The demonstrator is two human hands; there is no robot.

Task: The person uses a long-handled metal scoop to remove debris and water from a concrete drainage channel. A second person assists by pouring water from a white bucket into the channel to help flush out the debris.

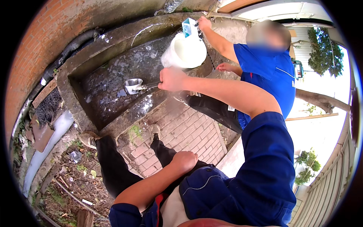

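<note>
My right hand (172, 79) grips the long handle of a metal dipper (133, 86), its round cup held over the concrete trough (90, 113). Wet patches and white splashes mark the trough. Close to my body, my left hand (185, 160) rests by my leg with its fingers curled, apparently around nothing. Beyond my right hand a white plastic bucket (168, 56) stands at the trough's right end, its inside whitish. A co-worker's hand (204, 24) holds a pale blue, square-sided scoop-like container (188, 28) above the bucket's rim.
The co-worker (264, 72) in a blue shirt is close on the right, another hand (225, 67) lowered. Paving bricks (193, 130) lie beside the trough. At left are a grey pipe (47, 145), litter and loose soil (83, 185). A brick wall (30, 49) runs behind.
</note>
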